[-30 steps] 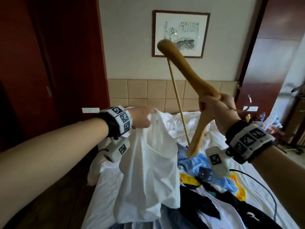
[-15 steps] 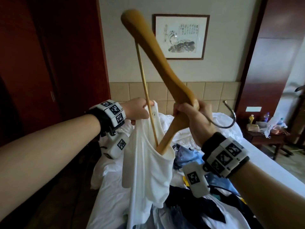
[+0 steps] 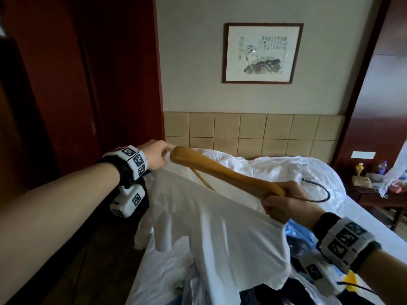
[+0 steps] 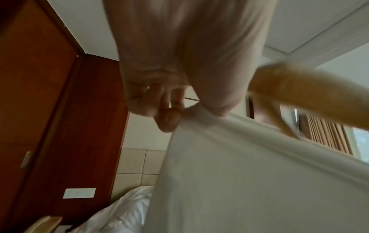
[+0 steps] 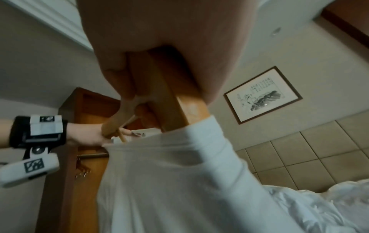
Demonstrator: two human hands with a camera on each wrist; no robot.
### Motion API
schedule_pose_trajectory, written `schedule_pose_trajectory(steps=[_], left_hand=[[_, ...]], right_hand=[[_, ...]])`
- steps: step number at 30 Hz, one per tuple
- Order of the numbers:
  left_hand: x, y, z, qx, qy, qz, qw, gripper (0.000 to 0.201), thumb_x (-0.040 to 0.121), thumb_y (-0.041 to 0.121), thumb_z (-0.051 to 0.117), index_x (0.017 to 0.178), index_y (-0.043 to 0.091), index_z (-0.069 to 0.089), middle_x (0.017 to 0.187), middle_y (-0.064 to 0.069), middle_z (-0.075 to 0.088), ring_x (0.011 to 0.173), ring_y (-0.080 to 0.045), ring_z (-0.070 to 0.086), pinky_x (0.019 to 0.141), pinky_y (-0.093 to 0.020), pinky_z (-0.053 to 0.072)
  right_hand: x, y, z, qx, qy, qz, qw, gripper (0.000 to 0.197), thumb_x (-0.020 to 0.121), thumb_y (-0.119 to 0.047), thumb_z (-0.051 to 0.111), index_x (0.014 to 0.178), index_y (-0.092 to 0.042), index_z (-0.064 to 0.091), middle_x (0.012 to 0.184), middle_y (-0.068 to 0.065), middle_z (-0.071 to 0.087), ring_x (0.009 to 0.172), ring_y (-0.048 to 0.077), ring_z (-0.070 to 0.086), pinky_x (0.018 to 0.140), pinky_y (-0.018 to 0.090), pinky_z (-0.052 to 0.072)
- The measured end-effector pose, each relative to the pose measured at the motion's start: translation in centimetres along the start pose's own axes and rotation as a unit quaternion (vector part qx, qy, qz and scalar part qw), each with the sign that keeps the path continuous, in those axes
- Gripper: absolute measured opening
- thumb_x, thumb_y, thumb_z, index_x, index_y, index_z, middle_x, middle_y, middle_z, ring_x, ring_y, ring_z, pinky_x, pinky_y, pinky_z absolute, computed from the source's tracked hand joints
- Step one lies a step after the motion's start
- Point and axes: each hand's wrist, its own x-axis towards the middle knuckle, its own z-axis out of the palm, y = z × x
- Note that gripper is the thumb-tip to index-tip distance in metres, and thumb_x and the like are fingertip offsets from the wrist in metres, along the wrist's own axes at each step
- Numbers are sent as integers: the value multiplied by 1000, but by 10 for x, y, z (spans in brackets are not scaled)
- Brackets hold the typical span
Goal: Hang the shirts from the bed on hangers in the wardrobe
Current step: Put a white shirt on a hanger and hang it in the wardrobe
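Right hand (image 3: 286, 203) wrapped tight round the middle of the hanger (image 3: 224, 170), by the metal hook (image 3: 317, 192). Hanger made of yellow wood, tipped nearly flat, one end up near the left hand (image 3: 154, 155). Other end tucked inside the shirt (image 3: 220, 234), out of sight. Thin bar (image 3: 203, 180) of the hanger poking down into the neck hole.

Left hand pinching the edge of the shirt between thumb and fingers (image 4: 167, 119), right beside the hanger's near end. Other fingers curled in. Cloth pulled tight from that pinch.

Shirt white, held up in the air over the bed (image 3: 286, 164), stretched between both hands. Bottom part hanging down over a pile of clothes (image 3: 295, 238), some blue, some dark, a bit of yellow. From the right wrist, shirt collar (image 5: 179, 140) bunched against the wood just below the gripping hand (image 5: 159, 47).

Bed with white covers, all rumpled. Tan padded squares (image 3: 253, 128) on the wall behind it. Picture (image 3: 262, 52) in a brown frame up above. Wardrobe (image 3: 77, 84) dark red, on the left. From the right wrist, its rail (image 5: 91, 155) with hangers under it, seen behind the shirt. Small table (image 3: 374, 186) with bottles on the far right.

Black bands with white tags on both wrists.
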Motion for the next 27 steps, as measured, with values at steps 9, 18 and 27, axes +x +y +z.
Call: schedule_pose_trajectory(steps=[9,18,27], left_hand=[[-11,61,15,51,-72,180,980,71,84,11,44,140,54,39,119,13,54,112,-16,53,85,-28,44],[-31,71,44,-90,-14,270,958,54,76,56,60,128,45,53,113,20,59,110,-6,54,98,-29,43],[-39,82,67,-122,128,259,949,50,83,37,72,124,29,43,117,0,64,107,-23,59,95,-38,46]], right_hand=[[21,-33,6,-175,-112,92,974,15,78,-3,67,64,-4,68,61,9,65,50,18,58,48,23,45],[42,-74,10,-179,-149,101,967,12,80,-6,68,68,-4,68,70,14,69,62,26,62,68,32,53],[38,-75,13,-276,-116,-7,954,25,78,-33,82,97,-20,71,84,-8,72,78,5,67,75,19,52]])
